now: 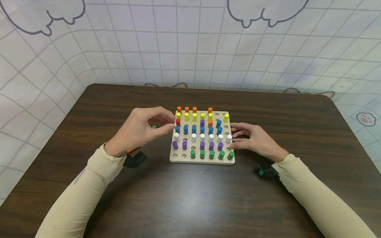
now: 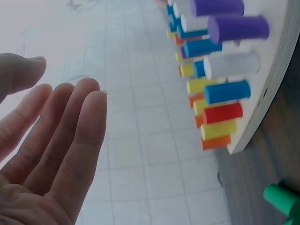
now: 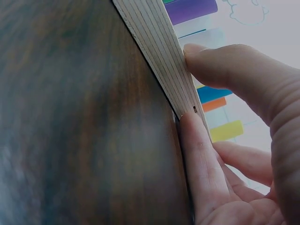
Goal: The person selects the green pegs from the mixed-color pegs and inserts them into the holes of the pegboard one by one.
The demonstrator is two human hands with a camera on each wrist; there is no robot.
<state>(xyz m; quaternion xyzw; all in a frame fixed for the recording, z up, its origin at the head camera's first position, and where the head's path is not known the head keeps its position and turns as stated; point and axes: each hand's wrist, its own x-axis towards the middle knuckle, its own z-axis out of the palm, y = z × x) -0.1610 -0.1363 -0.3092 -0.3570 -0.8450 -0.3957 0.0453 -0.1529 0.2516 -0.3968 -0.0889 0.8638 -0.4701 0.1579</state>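
Observation:
A light wooden pegboard [image 1: 202,162] lies on the table, with rows of coloured pegs standing in its holes. My left hand [image 1: 146,127] hovers at the board's left edge, fingertips close to a red peg [image 1: 178,122]. Seen from the left wrist, that hand's fingers [image 2: 91,117] are extended, the thumb is apart, and nothing is between them. My right hand [image 1: 253,138] touches the board's right side. In the right wrist view, the thumb lies at the top edge and a fingertip meets the layered side wall [image 3: 164,61]. Green pegs [image 2: 281,199] lie on the table left of the board.
The dark wooden table [image 1: 190,198] extends around the board. Behind it hangs a white grid-patterned cloth [image 1: 190,43]. A black band [image 1: 266,171] is at the right wrist, and another dark strap [image 1: 135,160] is below the left wrist.

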